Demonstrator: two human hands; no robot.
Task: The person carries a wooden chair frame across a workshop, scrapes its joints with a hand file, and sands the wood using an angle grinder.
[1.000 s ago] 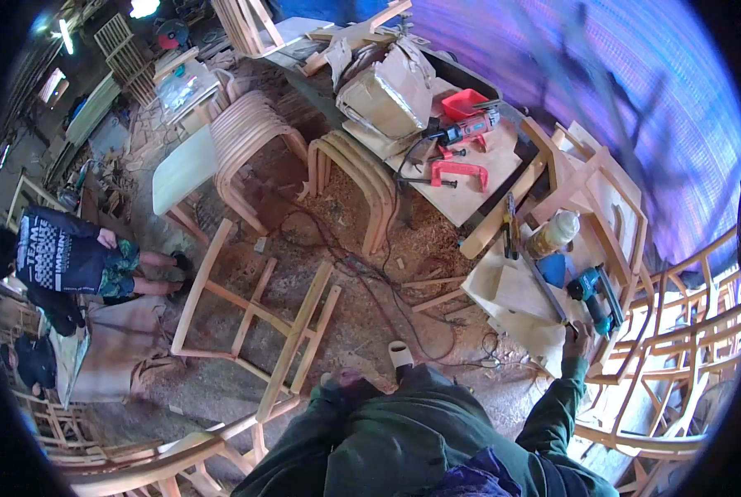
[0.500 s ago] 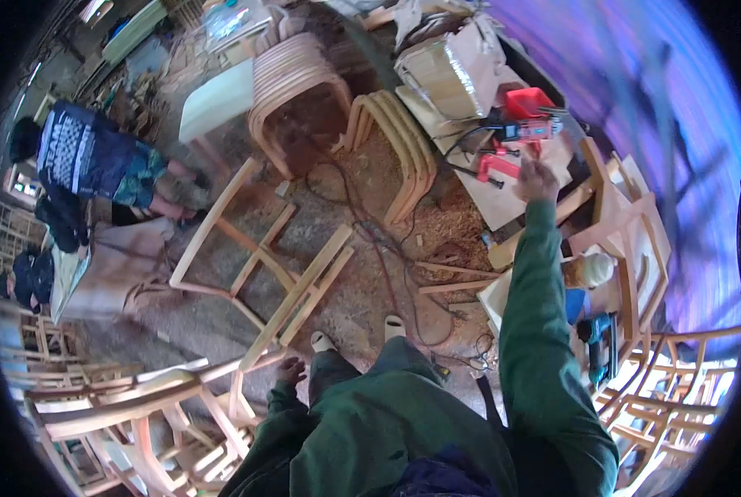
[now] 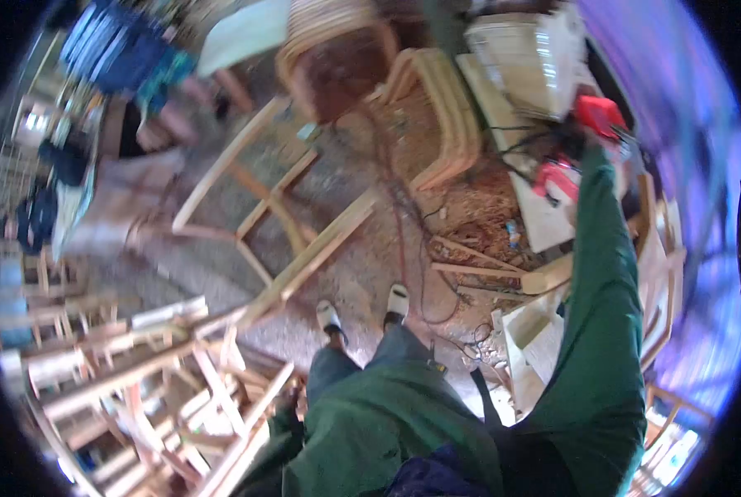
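Note:
My right arm in its green sleeve stretches up the right side to the bench. My right hand (image 3: 587,139), smeared by motion, is at the dark power tool (image 3: 562,137) with its black cord, just below a red open box (image 3: 600,114). Whether its fingers close on the tool, I cannot tell. A red clamp-like piece (image 3: 558,180) lies to the left of the wrist. My left hand (image 3: 291,393) hangs low beside my left leg, dark and blurred, near the pale wooden frame parts, and its fingers cannot be made out.
A wooden chair frame (image 3: 263,195) stands on the floor ahead. Stacked curved wooden parts (image 3: 449,116) lie beyond it, with cords and sawdust between. More wooden frames (image 3: 163,389) crowd the lower left. A person (image 3: 130,62) in dark clothing is at the upper left.
My right hand has moved farther up along the bench, from beside the red clamp-like piece to the power tool. The whole view has shifted and blurred. My left hand stays low at my side.

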